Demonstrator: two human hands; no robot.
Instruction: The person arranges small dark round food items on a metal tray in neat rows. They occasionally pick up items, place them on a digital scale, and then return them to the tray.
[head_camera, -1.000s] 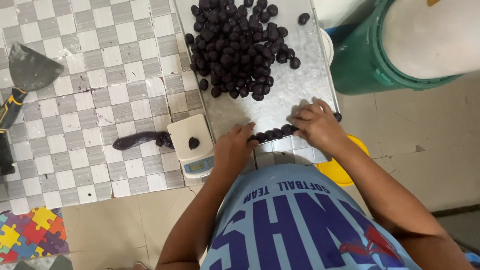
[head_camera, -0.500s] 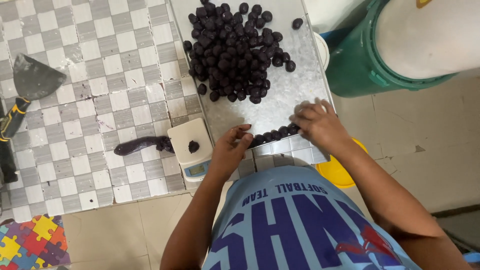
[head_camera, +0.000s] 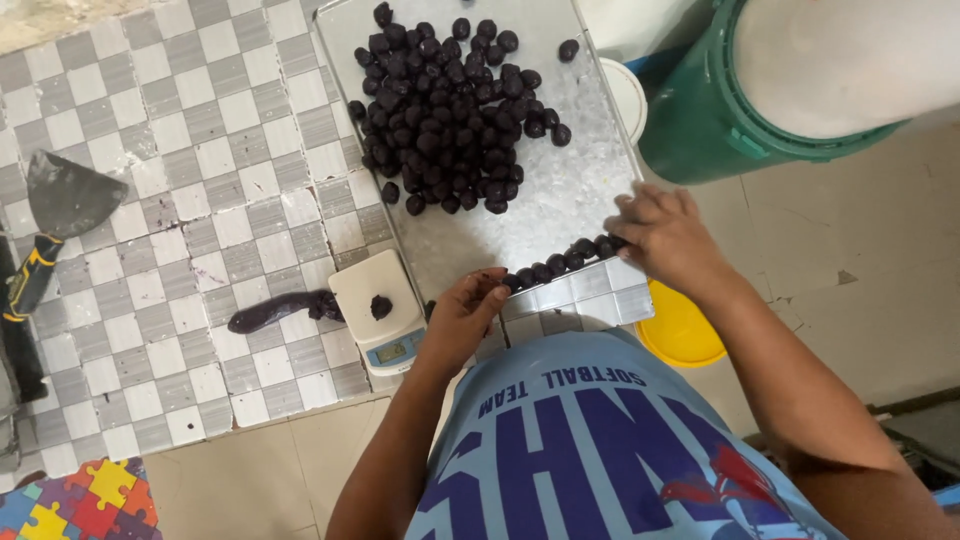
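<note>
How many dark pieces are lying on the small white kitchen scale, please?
1: a single dark lump sits on the platform of the white scale, left of the left hand. The dark roll lies beside the scale.

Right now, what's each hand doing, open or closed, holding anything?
Left hand: fingers curled at the near end of the row of dark balls, touching it.
Right hand: fingers bent over the row's far end; a closed grip cannot be told.
</note>
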